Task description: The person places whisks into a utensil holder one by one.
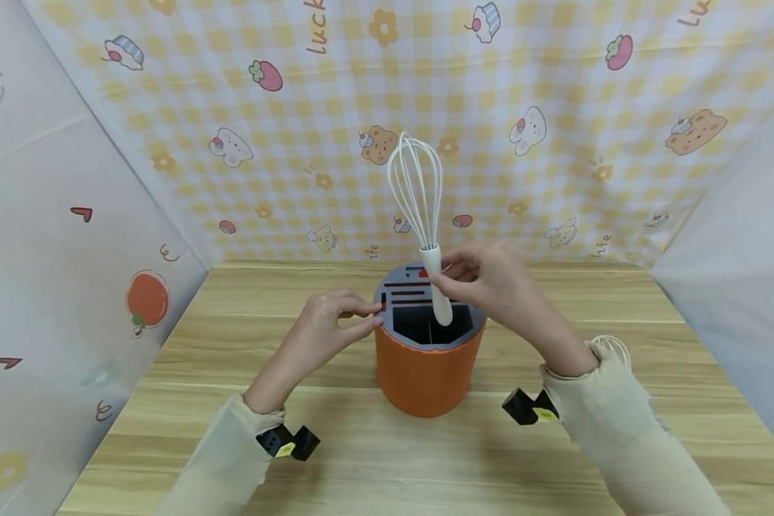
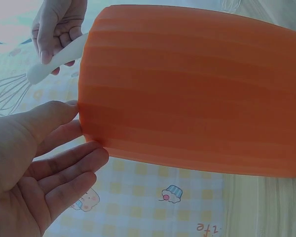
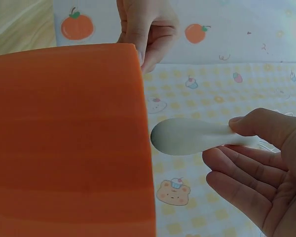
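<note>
A white whisk (image 1: 416, 190) stands nearly upright, wires up, over the large opening of an orange utensil holder (image 1: 426, 380) with a grey slotted top (image 1: 405, 281). My right hand (image 1: 490, 283) pinches its handle between thumb and fingers. In the right wrist view the rounded end of the handle (image 3: 182, 137) is right at the holder's rim. My left hand (image 1: 332, 322) holds the holder's left rim with thumb and fingertips. The left wrist view shows the thumb at the top edge and other fingers along the orange side (image 2: 197, 94).
The holder stands on a wooden table (image 1: 264, 344), with a yellow checked cloth (image 1: 284, 143) hanging behind. White wire loops (image 1: 613, 347) show past my right sleeve (image 1: 619, 423), partly hidden by it. A white printed sheet (image 1: 84, 251) rises at the left.
</note>
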Available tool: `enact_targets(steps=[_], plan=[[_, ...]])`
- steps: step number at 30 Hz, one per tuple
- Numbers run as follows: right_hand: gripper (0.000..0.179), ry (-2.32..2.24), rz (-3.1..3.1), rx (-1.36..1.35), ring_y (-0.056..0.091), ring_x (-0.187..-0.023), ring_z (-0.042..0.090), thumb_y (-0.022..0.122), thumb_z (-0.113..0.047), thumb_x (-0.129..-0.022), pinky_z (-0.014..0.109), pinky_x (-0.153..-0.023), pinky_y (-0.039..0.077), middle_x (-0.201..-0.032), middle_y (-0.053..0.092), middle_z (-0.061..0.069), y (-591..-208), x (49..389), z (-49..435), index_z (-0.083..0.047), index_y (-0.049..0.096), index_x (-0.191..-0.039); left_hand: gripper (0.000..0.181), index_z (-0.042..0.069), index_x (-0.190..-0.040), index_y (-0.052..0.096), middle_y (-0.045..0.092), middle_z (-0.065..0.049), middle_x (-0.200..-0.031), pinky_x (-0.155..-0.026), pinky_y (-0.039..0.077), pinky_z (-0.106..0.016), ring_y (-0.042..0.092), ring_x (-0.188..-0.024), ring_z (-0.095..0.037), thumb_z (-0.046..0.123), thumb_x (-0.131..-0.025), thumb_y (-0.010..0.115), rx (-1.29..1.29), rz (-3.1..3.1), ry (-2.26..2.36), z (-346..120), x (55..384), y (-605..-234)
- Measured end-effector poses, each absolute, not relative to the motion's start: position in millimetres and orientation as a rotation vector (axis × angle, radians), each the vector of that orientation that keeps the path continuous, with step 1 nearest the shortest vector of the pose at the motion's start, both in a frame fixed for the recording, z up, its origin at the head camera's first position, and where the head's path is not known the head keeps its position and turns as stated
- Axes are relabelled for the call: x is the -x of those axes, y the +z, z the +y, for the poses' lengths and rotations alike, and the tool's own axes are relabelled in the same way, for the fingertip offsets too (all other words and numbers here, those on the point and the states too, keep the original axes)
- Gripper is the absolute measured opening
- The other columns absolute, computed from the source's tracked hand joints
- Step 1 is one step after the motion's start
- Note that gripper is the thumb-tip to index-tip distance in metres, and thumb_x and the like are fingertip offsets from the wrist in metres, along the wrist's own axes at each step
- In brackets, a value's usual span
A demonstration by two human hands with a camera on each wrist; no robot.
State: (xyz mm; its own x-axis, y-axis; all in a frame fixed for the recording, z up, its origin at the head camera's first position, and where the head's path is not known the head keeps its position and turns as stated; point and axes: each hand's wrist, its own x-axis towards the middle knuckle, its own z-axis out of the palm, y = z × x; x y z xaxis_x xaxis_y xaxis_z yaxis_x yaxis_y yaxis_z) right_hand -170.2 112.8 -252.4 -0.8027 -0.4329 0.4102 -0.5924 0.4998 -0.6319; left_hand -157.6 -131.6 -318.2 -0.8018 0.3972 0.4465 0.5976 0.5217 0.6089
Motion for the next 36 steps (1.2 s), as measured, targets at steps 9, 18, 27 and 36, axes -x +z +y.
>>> enact_targets(steps=[9,18,27,36], plan=[[0.014,1.222,-2.592,-0.85,0.064,-0.065,0.009,0.07,-0.011,-0.081,0.025,-0.06,0.054,-0.077,0.068,0.002,-259.8,171.5,108.7,-0.004,0.071,-0.093,0.013,0.01,-0.091,0.075,0.064,0.006,-0.083,-0.074,0.053,-0.029,0.061,-0.078,-0.005,0.013,-0.079,0.073,0.835,-2.522,-1.139,-131.3,157.6,-318.5],[0.011,1.26,-2.577,-0.89,0.064,-0.066,0.01,0.07,-0.009,-0.08,0.023,-0.061,0.054,-0.077,0.068,0.004,-267.9,173.4,102.8,-0.002,0.07,-0.089,0.014,0.011,-0.092,0.075,0.064,0.006,-0.082,-0.074,0.053,-0.032,0.061,-0.078,-0.006,0.014,-0.079,0.073,0.834,-2.519,-1.138,-131.9,157.5,-318.3],[0.01,1.272,-2.597,-0.929,0.064,-0.068,0.01,0.069,-0.008,-0.081,0.023,-0.063,0.054,-0.078,0.067,0.003,-273.4,173.0,96.5,-0.001,0.069,-0.087,0.013,0.01,-0.091,0.075,0.064,0.005,-0.083,-0.074,0.054,-0.034,0.061,-0.079,-0.007,0.014,-0.079,0.073,0.834,-2.513,-1.162,-131.4,158.3,-319.6],[0.01,1.221,-2.664,-0.921,0.063,-0.069,0.01,0.07,-0.011,-0.08,0.023,-0.065,0.053,-0.077,0.065,0.002,-276.9,172.5,91.8,-0.003,0.067,-0.084,0.011,0.01,-0.09,0.075,0.064,0.006,-0.082,-0.073,0.054,-0.031,0.061,-0.078,-0.006,0.012,-0.079,0.073,0.838,-2.496,-1.152,-131.5,158.5,-319.2]])
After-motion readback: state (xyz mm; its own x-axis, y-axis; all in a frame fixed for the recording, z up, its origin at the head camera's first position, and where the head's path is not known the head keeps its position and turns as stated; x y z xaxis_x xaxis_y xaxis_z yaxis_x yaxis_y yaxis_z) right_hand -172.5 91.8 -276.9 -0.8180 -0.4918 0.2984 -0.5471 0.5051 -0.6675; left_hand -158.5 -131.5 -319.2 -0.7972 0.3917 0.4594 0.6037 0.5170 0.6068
